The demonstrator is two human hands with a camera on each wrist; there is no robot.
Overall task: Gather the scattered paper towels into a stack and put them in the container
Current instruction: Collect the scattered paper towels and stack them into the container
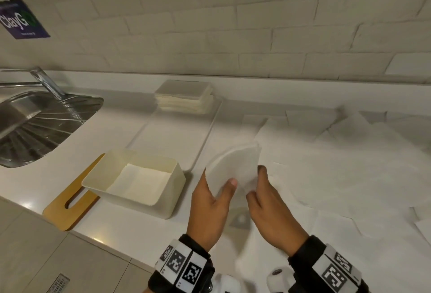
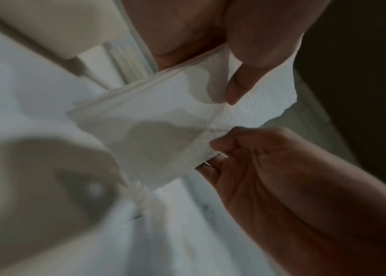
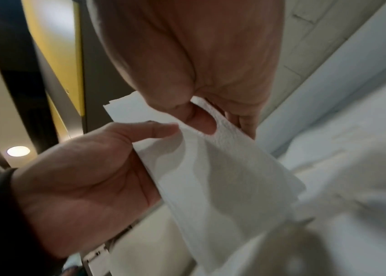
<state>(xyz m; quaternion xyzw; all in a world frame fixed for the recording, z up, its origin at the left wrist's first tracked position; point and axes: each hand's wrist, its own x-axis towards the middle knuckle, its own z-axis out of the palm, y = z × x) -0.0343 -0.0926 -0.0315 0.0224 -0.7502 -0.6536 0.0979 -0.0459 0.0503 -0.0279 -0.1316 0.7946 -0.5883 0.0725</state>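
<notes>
Both hands hold a thin stack of white paper towels [image 1: 233,166] above the counter, just right of the container. My left hand [image 1: 221,190] pinches its near left edge, thumb on top. My right hand [image 1: 258,183] grips the right edge. In the left wrist view the left thumb presses the embossed towels [image 2: 159,127] and the right hand [image 2: 246,155] pinches their corner. From the right wrist, the right hand [image 3: 201,119] and left hand [image 3: 154,130] both clamp the towels [image 3: 222,177]. The cream container [image 1: 168,201] stands open with a towel [image 1: 140,180] lying flat inside. Several loose towels [image 1: 338,164] cover the counter at right.
A wooden lid [image 1: 67,201] lies beside and partly under the container. Behind it is a white tray [image 1: 175,134] with a neat pile of towels [image 1: 184,97] at its far end. A steel sink [image 1: 35,125] with a tap is at left. The tiled wall runs along the back.
</notes>
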